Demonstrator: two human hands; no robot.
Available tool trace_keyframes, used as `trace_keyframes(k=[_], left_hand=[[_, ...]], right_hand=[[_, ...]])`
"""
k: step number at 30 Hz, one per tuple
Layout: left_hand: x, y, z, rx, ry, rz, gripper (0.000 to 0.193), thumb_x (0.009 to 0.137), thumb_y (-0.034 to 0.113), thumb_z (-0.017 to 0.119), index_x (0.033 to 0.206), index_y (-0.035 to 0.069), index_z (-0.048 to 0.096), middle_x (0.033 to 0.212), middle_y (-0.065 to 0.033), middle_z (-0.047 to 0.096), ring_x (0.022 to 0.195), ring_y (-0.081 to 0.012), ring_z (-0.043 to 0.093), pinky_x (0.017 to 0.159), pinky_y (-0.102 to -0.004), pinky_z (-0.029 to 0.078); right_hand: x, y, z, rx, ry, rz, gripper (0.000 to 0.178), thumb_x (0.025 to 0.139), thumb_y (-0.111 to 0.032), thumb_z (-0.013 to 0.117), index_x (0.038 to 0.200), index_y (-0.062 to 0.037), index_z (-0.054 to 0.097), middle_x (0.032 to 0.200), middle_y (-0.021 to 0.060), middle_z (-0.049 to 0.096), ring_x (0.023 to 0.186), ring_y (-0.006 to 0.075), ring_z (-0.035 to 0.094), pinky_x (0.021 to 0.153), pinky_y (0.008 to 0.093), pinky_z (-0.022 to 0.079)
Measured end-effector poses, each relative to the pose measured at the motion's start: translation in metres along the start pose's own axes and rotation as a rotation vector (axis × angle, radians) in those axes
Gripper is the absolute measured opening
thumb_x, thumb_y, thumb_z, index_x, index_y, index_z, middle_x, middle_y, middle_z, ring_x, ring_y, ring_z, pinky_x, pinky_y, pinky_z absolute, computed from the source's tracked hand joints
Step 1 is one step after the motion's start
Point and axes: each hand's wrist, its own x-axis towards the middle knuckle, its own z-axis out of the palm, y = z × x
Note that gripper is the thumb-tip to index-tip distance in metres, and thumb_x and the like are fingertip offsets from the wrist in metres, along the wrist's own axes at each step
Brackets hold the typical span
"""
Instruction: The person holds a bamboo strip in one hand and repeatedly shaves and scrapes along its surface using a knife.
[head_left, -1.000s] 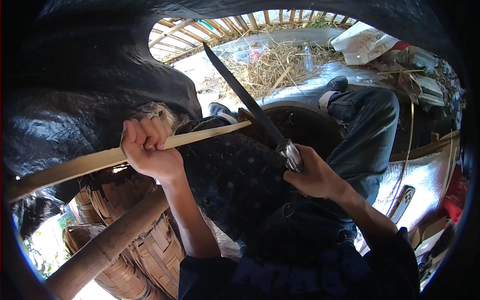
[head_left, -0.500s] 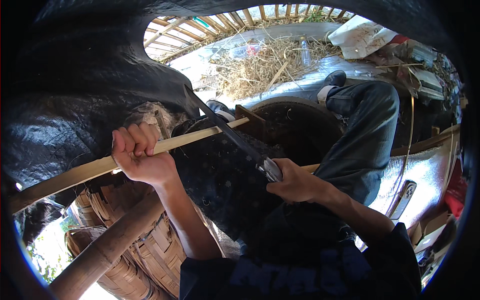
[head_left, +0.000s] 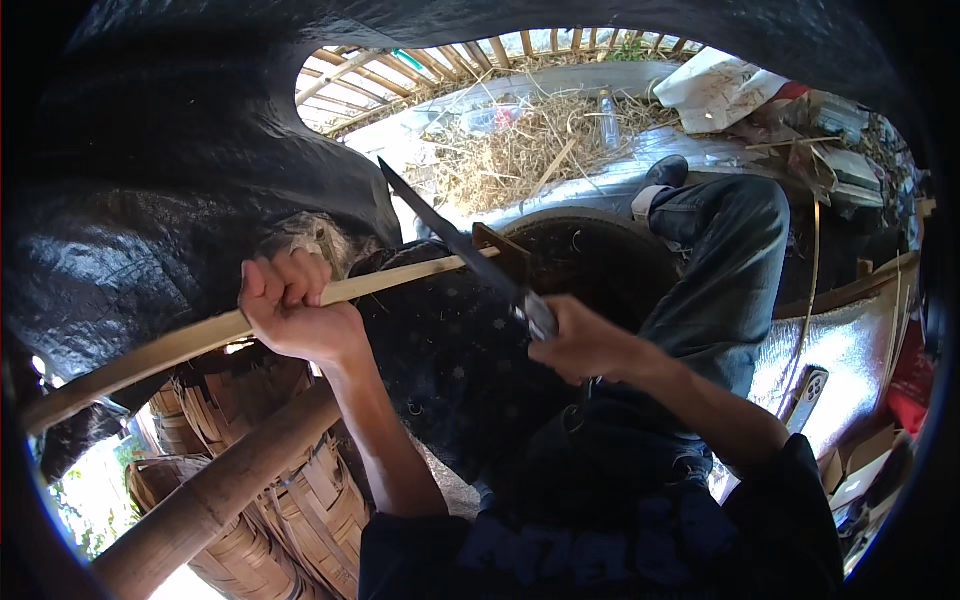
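A long pale strip of bamboo (head_left: pixel 405 274) slants up from the far left to the middle of the view. Around it my left hand (head_left: pixel 300 305) is closed, palm turned up. The strip's right end lies by a small upright brown board (head_left: pixel 503 252). My right hand (head_left: pixel 580 340) grips a large knife (head_left: pixel 440 225) by its metallic handle; the dark blade points up and left, crossing over the strip near its end. Whether the blade touches the strip I cannot tell. Dark cloth (head_left: pixel 440 350) lies beneath the strip.
A thick bamboo pole (head_left: pixel 215 490) and bundles of woven bamboo strips (head_left: pixel 320 510) are at lower left. Black plastic sheeting (head_left: pixel 150 220) hangs at left. Ahead lie shavings (head_left: pixel 510 150) and a clear bottle (head_left: pixel 609 120). My jeans-clad leg (head_left: pixel 725 260) and a phone (head_left: pixel 805 398) are at right.
The knife and my right hand have shifted slightly up, the blade now nearer the strip's right end. My left hand and the strip sit a little lower and further right in the picture.
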Motion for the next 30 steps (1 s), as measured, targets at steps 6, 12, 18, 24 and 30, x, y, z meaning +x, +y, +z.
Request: trace_keyframes(k=[6, 12, 18, 24, 30], left_hand=[[-0.003, 0.005, -0.004, -0.004, 0.018, 0.009, 0.039, 0.086, 0.023, 0.036, 0.055, 0.014, 0.015, 0.048, 0.0026, 0.014, 0.042, -0.0074, 0.015, 0.042, -0.0245, 0.012], [-0.005, 0.003, 0.015, -0.065, -0.058, -0.028, 0.037, 0.084, 0.020, 0.038, 0.054, 0.015, 0.018, 0.048, 0.0026, 0.016, 0.043, -0.0075, 0.016, 0.042, -0.0241, 0.012], [-0.007, 0.004, 0.017, -0.001, 0.005, 0.017, 0.038, 0.085, 0.020, 0.038, 0.053, 0.015, 0.018, 0.047, 0.0026, 0.017, 0.041, -0.0078, 0.016, 0.042, -0.0245, 0.015], [-0.008, -0.014, 0.009, -0.067, -0.201, -0.180, 0.038, 0.086, 0.021, 0.039, 0.052, 0.014, 0.021, 0.045, 0.0023, 0.020, 0.039, -0.0078, 0.016, 0.041, -0.0237, 0.016], [-0.014, -0.014, 0.008, -0.067, -0.235, -0.207, 0.046, 0.092, 0.034, 0.034, 0.051, 0.014, 0.024, 0.044, 0.0030, 0.020, 0.039, -0.0075, 0.015, 0.040, -0.0235, 0.016]], right_hand=[[-0.031, -0.062, -0.016, -0.233, 0.192, -0.379, 0.022, 0.071, -0.008, 0.052, 0.087, 0.0060, 0.048, 0.061, 0.0152, 0.051, 0.057, 0.0254, 0.056, 0.053, 0.0353, 0.044], [-0.006, 0.017, 0.021, -0.116, 0.157, -0.233, 0.041, 0.068, -0.016, 0.056, 0.099, 0.0097, 0.046, 0.085, 0.0266, 0.056, 0.084, 0.0372, 0.056, 0.074, 0.0391, 0.044], [-0.002, 0.040, 0.008, -0.255, 0.292, -0.178, 0.049, 0.068, -0.018, 0.057, 0.106, 0.0088, 0.044, 0.089, 0.0280, 0.055, 0.087, 0.0395, 0.055, 0.077, 0.0392, 0.044], [-0.016, 0.027, 0.008, -0.218, 0.474, -0.293, 0.048, 0.067, -0.017, 0.057, 0.106, 0.0087, 0.045, 0.088, 0.0271, 0.056, 0.087, 0.0391, 0.055, 0.076, 0.0387, 0.044], [-0.018, 0.018, 0.015, -0.133, 0.430, -0.309, 0.045, 0.067, -0.014, 0.057, 0.104, 0.0085, 0.045, 0.082, 0.0261, 0.057, 0.082, 0.0369, 0.058, 0.072, 0.0382, 0.045]])
